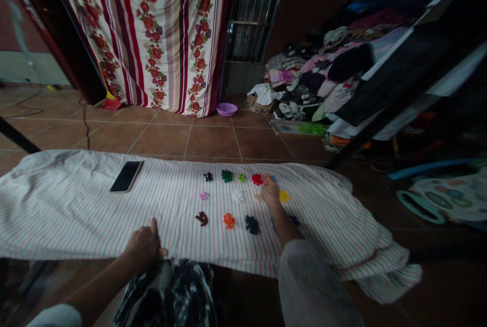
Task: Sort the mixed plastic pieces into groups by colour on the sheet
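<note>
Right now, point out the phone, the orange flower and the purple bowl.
phone (127,176), head view, middle of its dark screen.
orange flower (229,220), head view, its centre.
purple bowl (227,109), head view, its front wall.

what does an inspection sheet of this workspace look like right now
surface: striped cloth covering a long board.
job's things: small coloured flower-shaped pieces in rows, among them red, green, orange and yellow.
clutter: phone lying face up on the cloth.
grippers: left hand resting on the near cloth edge; right hand down among the pieces beside the red one, grasp unclear.
cables: a wire on the floor, far left.
surroundings: floral curtain, purple basin, heap of clothes, tiled floor.
</note>
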Motion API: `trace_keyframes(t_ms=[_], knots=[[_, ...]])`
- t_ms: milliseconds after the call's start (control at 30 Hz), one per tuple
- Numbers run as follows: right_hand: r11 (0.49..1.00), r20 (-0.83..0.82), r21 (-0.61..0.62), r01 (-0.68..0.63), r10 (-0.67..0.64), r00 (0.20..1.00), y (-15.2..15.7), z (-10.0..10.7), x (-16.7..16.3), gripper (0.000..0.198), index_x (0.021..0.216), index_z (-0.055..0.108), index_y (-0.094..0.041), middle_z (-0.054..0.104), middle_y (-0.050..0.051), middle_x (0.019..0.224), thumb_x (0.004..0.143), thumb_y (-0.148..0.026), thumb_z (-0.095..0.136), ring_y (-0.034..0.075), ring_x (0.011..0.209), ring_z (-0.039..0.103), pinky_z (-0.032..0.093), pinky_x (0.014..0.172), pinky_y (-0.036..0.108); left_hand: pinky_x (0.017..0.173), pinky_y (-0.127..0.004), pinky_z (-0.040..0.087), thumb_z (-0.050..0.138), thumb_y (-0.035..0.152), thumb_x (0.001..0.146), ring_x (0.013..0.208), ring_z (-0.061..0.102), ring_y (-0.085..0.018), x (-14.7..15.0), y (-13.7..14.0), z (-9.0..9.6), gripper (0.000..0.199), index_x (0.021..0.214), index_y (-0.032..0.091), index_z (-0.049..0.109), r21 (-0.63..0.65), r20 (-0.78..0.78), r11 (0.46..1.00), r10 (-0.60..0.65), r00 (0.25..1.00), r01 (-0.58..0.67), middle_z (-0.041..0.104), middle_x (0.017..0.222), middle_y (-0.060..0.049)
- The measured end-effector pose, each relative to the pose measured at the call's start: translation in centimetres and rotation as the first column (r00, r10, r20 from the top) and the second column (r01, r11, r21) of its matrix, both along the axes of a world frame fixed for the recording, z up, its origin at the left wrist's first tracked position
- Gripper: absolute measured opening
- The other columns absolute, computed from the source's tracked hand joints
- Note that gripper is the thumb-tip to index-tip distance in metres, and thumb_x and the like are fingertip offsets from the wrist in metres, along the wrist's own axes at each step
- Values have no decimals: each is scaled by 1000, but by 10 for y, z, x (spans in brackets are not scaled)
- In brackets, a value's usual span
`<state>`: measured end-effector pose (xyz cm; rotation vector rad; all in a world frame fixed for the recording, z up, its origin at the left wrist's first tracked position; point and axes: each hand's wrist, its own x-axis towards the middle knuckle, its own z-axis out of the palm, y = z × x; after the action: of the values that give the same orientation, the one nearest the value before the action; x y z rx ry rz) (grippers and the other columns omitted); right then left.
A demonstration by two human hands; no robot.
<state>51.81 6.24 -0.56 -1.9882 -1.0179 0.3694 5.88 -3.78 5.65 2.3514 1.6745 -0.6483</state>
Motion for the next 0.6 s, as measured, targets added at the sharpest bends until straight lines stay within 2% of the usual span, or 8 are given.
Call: trace_keyframes(t_ms=[200,400,500,600], knots=[[1000,-44,-8,-21,21,999,-6,11,3,59,126,64,-17,72,10,115,71,-8,47,23,113,67,48,105,38,92,-51,46,45,44,91,112,60,-42,3,-1,6,85,144,-20,25,-20,-17,1000,9,1000,-10,62,116,-39],[999,7,-51,-4,4,1000,-16,27,-3,53,127,63,-13,71,14,115,79,-9,41,24,113,66,47,105,41,95,-47,46,44,50,92,114,60,-41,8,-3,17,91,144,-21,20,-48,-32,998,29,999,-30,61,120,-39],[999,48,33,12,-13,999,-24,35,-14,47,123,65,-17,71,12,111,83,-16,41,24,112,65,47,105,46,94,-47,46,43,49,92,114,60,-40,8,-4,17,89,144,-21,21,-27,-43,999,20,999,-21,61,120,-39],[976,51,216,-42,32,998,-41,36,-37,44,123,64,-19,71,12,111,85,-24,42,24,107,66,50,100,46,93,-47,46,45,47,93,113,60,-40,7,-6,13,86,144,-19,24,8,-53,1000,-1,999,2,60,121,-40]])
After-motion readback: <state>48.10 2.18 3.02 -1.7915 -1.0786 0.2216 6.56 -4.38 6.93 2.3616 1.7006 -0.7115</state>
